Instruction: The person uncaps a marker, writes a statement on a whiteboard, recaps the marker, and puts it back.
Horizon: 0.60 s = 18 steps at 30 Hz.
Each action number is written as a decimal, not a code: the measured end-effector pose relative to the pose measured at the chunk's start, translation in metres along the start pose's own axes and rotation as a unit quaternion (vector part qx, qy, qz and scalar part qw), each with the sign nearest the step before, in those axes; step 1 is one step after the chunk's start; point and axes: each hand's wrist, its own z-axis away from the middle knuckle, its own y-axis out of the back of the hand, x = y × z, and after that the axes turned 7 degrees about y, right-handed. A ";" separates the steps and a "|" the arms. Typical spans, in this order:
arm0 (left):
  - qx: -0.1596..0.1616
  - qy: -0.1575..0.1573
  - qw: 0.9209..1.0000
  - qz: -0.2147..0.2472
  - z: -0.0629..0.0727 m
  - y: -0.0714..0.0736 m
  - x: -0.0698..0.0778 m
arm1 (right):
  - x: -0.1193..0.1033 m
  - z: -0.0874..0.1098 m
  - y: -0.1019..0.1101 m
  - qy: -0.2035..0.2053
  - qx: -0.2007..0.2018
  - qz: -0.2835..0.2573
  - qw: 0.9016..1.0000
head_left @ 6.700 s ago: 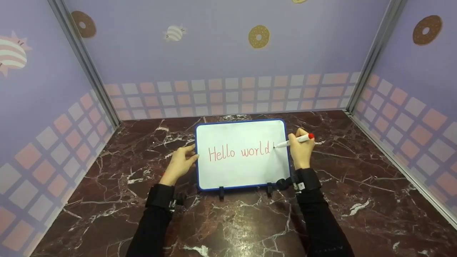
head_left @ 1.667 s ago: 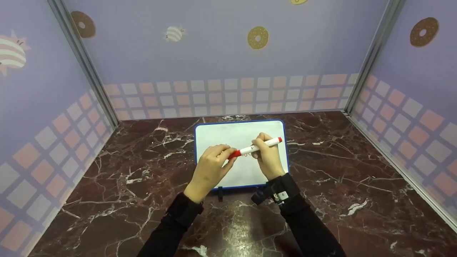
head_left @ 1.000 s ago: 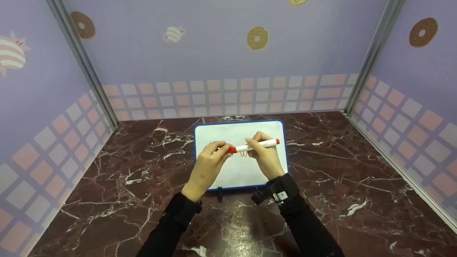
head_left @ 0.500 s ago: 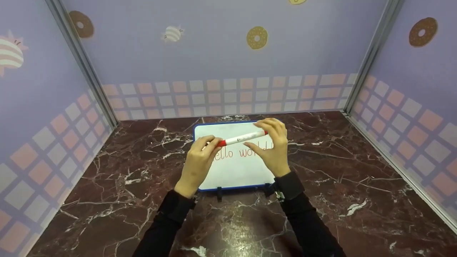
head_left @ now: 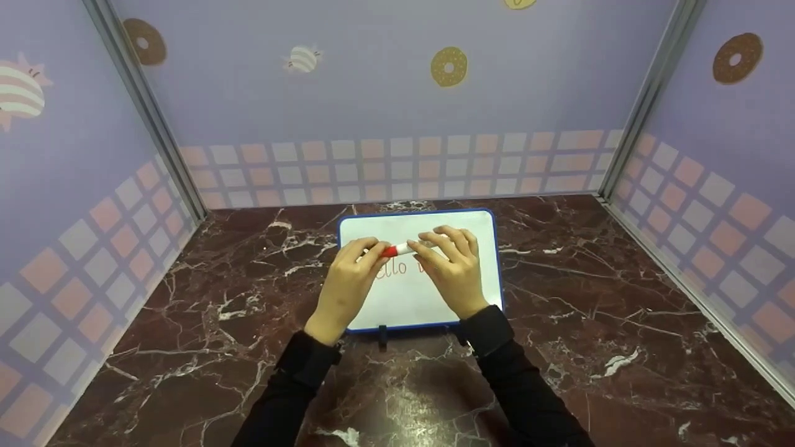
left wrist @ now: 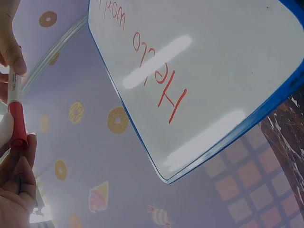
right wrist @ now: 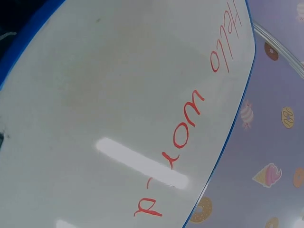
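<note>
In the head view both my hands meet over the whiteboard (head_left: 404,304), holding a white marker (head_left: 402,249) with a red cap (head_left: 389,251). My left hand (head_left: 341,285) pinches the red cap between thumb and fingers. The right hand (head_left: 456,270) grips the white barrel with thumb and fingertips, hiding its far end. In the left wrist view the cap (left wrist: 17,121) sits against the barrel (left wrist: 14,90). Red handwriting (right wrist: 180,133) reading "Hello world" crosses the blue-rimmed board; the hands cover parts of it in the head view. The right wrist view shows neither hand.
The board leans upright on small black feet (head_left: 382,336), on a dark red marbled tabletop (head_left: 596,298). Lilac walls (head_left: 372,93) with printed donuts and sweets enclose the back and sides, joined by grey metal corner strips (head_left: 646,93).
Earlier my left hand touched the board's left edge while the right wrote with the uncapped marker. Both hands then met at the marker, now capped. The right hand loosened, then gripped nearer the cap.
</note>
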 end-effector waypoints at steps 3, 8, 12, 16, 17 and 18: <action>-0.018 0.002 1.000 0.007 0.000 0.000 0.002 | 0.001 0.001 -0.001 0.006 0.013 -0.005 1.000; -0.037 0.021 0.999 0.016 0.000 0.003 0.003 | 0.004 0.001 0.001 0.011 0.004 -0.014 1.000; -0.037 0.024 0.999 0.009 0.000 0.005 -0.001 | 0.014 -0.001 0.007 -0.016 0.002 -0.018 1.000; -0.038 0.027 0.998 -0.031 -0.001 0.006 -0.009 | 0.039 -0.001 0.023 -0.093 0.014 -0.014 0.996; -0.041 0.033 0.998 -0.044 -0.001 0.006 -0.012 | 0.047 0.000 0.028 -0.118 0.017 -0.011 0.993; -0.043 0.041 0.997 -0.059 -0.001 0.006 -0.015 | 0.055 0.002 0.033 -0.146 0.021 -0.008 0.989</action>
